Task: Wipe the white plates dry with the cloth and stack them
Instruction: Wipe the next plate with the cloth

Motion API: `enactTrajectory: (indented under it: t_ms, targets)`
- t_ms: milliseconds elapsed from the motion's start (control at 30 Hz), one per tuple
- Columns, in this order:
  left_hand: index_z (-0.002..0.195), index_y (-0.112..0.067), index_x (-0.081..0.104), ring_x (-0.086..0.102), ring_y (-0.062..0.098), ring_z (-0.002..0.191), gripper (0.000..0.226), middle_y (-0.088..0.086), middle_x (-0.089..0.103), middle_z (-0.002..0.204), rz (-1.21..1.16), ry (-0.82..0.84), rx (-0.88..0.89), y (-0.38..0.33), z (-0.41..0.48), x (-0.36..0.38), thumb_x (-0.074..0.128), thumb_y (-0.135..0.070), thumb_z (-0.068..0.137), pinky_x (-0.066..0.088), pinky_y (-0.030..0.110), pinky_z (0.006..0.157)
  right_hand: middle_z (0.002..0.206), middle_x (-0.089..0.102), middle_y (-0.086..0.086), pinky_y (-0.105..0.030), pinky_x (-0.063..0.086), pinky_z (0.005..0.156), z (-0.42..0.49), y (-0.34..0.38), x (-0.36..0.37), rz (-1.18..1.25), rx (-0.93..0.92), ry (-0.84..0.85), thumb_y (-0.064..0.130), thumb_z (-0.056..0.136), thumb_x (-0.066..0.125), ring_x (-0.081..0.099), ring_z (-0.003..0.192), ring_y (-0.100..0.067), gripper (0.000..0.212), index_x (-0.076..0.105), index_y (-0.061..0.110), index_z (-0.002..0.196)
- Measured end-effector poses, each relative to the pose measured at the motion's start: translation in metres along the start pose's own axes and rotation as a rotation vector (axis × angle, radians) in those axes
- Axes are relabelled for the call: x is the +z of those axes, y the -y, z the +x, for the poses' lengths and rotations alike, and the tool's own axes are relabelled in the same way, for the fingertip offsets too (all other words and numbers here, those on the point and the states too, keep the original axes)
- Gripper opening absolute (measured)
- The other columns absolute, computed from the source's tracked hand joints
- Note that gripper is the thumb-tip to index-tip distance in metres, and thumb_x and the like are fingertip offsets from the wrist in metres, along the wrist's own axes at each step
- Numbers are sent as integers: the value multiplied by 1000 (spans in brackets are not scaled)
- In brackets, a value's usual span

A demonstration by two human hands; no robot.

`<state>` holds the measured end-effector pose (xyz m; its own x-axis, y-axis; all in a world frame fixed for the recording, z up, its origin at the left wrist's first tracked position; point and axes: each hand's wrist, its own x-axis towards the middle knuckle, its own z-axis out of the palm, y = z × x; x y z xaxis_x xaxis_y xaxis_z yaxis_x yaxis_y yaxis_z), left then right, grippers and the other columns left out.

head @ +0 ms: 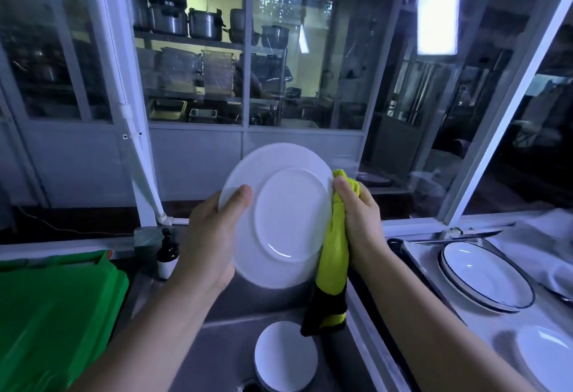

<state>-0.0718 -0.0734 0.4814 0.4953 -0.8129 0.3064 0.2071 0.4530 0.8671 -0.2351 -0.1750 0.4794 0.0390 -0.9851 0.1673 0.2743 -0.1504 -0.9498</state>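
Observation:
I hold a white plate [288,214] up on edge over the sink, its underside facing me. My left hand [214,233] grips its left rim, thumb on the back. My right hand [359,214] grips a yellow-green cloth with a black end [333,255] and presses it against the plate's right rim. The cloth hangs down below the plate. A small stack of white plates [285,357] sits low in the sink. On the right counter lie two dark-rimmed white plates stacked [486,273] and another white plate [545,357].
A green plastic bin lid [52,314] fills the lower left. A dark pump bottle [167,255] stands on the sink's back ledge. Crumpled white cloth [548,236] lies at the far right. Glass partition windows [304,50] rise close behind the sink.

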Motion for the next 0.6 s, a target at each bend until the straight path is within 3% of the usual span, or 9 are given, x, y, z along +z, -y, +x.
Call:
enactTrajectory:
  t_ms: [100, 167, 300, 400, 600]
  targets:
    - [80, -36, 76, 70, 13, 84, 17, -6, 75, 87, -77, -80, 13, 14, -1, 0, 61, -30, 86, 56, 28, 74, 92, 71, -6, -42, 54, 80, -18, -28, 5, 158, 117, -38, 37, 89, 65, 67, 84, -23, 26, 63, 16, 104]
    - [81, -39, 76, 69, 7, 81, 21, -9, 75, 86, -133, -78, 5, 23, -2, 3, 59, -29, 87, 56, 22, 68, 100, 72, -9, -43, 55, 83, -29, -42, 6, 200, 158, -74, 40, 88, 65, 68, 89, -25, 35, 62, 13, 110]
    - [83, -40, 76, 69, 5, 81, 20, -11, 75, 87, -187, -81, -22, 31, -1, 3, 58, -31, 86, 55, 20, 65, 84, 68, -9, -41, 54, 71, -42, -57, -13, 4, 144, -125, 38, 86, 67, 63, 73, -21, 24, 66, 15, 92]
    - [90, -29, 74, 70, 6, 80, 21, -10, 75, 88, -195, -90, -41, 36, 1, 6, 55, -24, 96, 55, 21, 63, 75, 66, -6, -44, 54, 71, -49, -62, -45, -201, 82, -173, 31, 86, 69, 61, 71, -21, 13, 65, 19, 82]
    - [83, -41, 75, 69, 2, 81, 14, -13, 75, 88, -63, -11, -80, 61, -15, 34, 62, -36, 83, 54, 19, 64, 66, 65, 9, -27, 52, 57, -56, -64, -137, -364, 11, -315, 37, 87, 67, 61, 64, -10, 9, 65, 34, 78]
